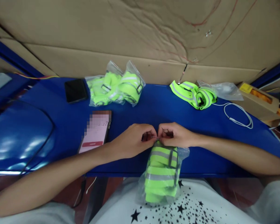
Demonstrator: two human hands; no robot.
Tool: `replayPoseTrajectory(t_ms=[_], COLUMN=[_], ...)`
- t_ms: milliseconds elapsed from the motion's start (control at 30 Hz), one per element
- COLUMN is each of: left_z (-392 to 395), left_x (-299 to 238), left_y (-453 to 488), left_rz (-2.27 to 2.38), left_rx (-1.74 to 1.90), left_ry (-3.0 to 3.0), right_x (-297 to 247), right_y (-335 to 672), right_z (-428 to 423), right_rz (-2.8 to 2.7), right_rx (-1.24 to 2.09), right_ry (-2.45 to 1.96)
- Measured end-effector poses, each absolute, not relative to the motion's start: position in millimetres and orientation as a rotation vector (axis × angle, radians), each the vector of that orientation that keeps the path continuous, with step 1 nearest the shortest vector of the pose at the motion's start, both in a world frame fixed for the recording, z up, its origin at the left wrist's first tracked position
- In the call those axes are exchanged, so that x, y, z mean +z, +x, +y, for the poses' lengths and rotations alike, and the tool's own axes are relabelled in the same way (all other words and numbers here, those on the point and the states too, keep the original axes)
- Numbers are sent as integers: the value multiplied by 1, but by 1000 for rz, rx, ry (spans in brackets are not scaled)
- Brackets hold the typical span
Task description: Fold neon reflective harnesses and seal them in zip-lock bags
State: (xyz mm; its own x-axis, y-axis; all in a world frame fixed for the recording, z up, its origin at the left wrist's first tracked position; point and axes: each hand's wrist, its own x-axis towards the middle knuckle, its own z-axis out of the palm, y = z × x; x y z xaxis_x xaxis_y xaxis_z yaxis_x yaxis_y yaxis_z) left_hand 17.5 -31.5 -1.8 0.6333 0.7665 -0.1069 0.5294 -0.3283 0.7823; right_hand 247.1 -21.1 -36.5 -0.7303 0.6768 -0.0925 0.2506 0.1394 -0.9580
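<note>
A clear plastic bag [162, 174] stuffed with a folded neon-yellow reflective strap hangs over the near edge of the blue table [154, 109]. My left hand [133, 141] and my right hand [176, 135] meet at the bag's top edge, both closed in a pinch on its opening. Fingertips of the two hands almost touch.
Two more bagged neon straps [116, 85] lie at the back. A loose strap [193, 93] lies beside an empty bag [225, 90]. A lit phone [95, 132], a dark phone [75, 90], a white cable [239, 116] and a cardboard box [259, 101] also sit here.
</note>
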Motion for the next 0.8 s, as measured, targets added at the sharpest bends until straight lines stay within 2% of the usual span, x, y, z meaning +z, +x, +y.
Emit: replayPoseTrajectory(t_ms=[300, 467, 567, 700, 800], left_z=[-21, -26, -18, -10, -14], left_x=[2, 10, 12, 11, 10], left_y=[10, 9, 2, -4, -5], left_rz=[924, 978, 1023, 1037, 859], left_rx=[389, 614, 786, 1039, 955], left_ry=[2018, 2058, 1998, 2041, 2532], right_x=[-44, -39, -40, -52, -63], right_y=[250, 258, 264, 268, 272], right_z=[-18, -9, 1, 15, 28], right_rz=[-2184, -1965, -1893, -1659, -1500], right_rx=[1237, 1507, 1529, 1309, 1097], right_ry=[-849, -895, -918, -1042, -1084])
